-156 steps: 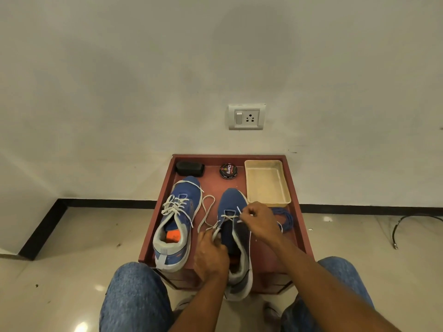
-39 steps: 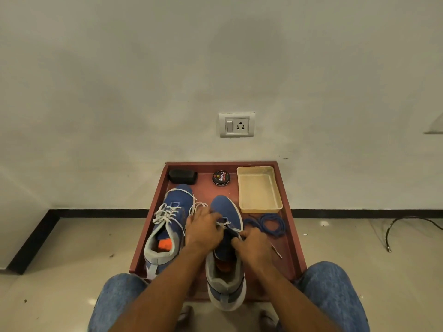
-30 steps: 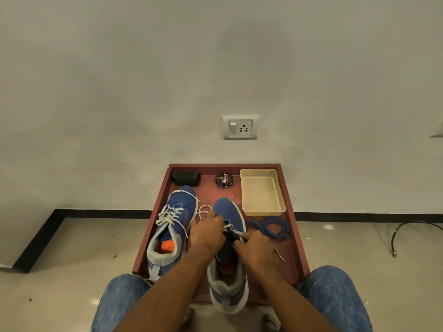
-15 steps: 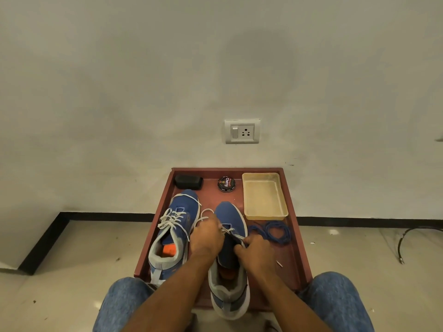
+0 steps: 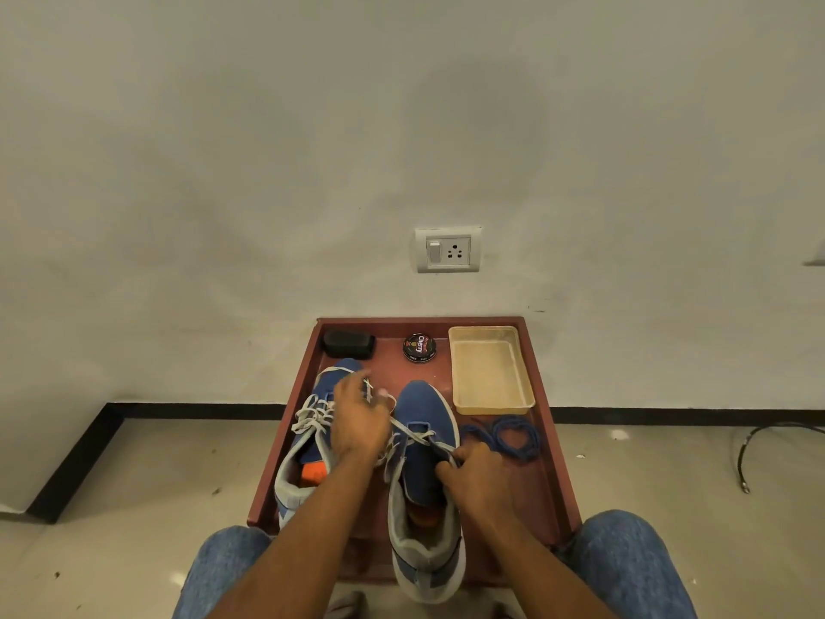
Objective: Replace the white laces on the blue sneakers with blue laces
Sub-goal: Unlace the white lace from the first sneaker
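Head view: left hand (image 5: 359, 422) pinches the soft, light white lace (image 5: 413, 433) at frame centre; right hand (image 5: 475, 478) grips the sneaker (image 5: 424, 475) by its eyelets, probably steadying it.

Two sneakers (image 5: 419, 444) are set side by side on the tray table (image 5: 553, 462). Behind them, left to right: brush (image 5: 348, 344), polish tin (image 5: 419, 347), plastic tray (image 5: 491, 370). Coiled laces (image 5: 506, 436) are placed right of the sneakers.

1. A plain indoor room, likely a home: bare white wall (image 5: 402, 127), wall socket (image 5: 448, 249), glossy tiled floor (image 5: 134, 484).
2. A low red-brown table (image 5: 553, 462) holds a shoe-polish tin (image 5: 419, 347).
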